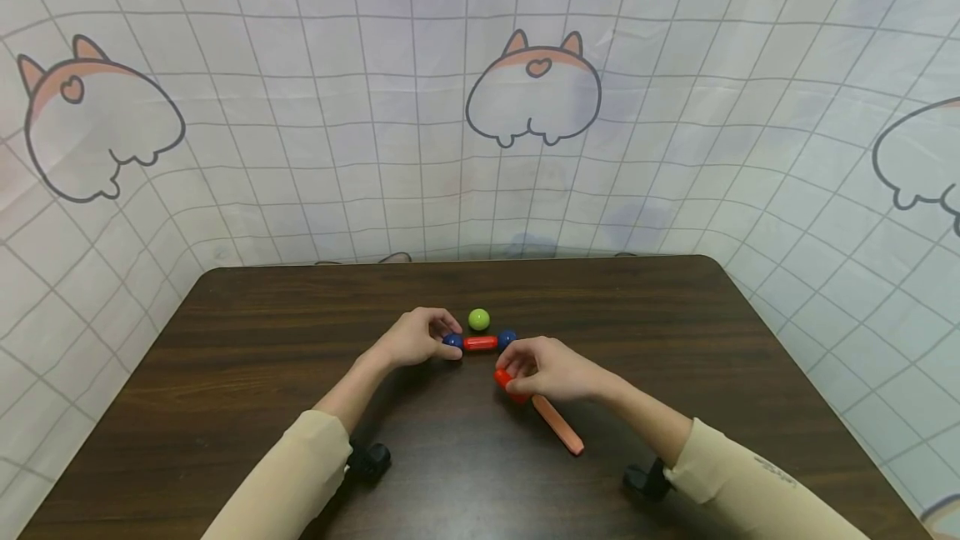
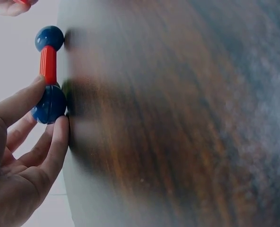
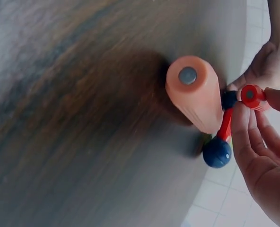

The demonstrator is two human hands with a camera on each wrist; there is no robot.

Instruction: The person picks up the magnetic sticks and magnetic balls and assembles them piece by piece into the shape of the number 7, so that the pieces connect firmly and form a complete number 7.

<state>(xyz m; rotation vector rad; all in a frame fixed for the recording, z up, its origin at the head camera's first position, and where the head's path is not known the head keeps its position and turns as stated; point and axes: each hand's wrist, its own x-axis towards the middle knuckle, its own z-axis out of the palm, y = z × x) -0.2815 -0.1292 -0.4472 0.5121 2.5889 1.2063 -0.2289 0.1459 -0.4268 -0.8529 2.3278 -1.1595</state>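
My left hand (image 1: 416, 338) pinches a blue ball (image 2: 50, 105) between thumb and fingers. That ball joins one end of a red magnetic rod (image 1: 481, 343) lying on the table, and a second blue ball (image 2: 49, 39) caps its other end. Close by on the right, my right hand (image 1: 557, 367) holds another red magnetic rod (image 3: 250, 96) between thumb and fingers, its round metal tip showing in the right wrist view. A green ball (image 1: 478, 319) sits just behind the joined pieces. Below the right hand lies a longer orange magnetic rod (image 1: 558, 425), slanting toward me.
The dark wooden table (image 1: 300, 298) extends around both hands. A white gridded curtain (image 1: 360, 148) with cartoon animal drawings hangs behind it and along its sides. Dark wrist cameras (image 1: 369, 462) sit under both forearms.
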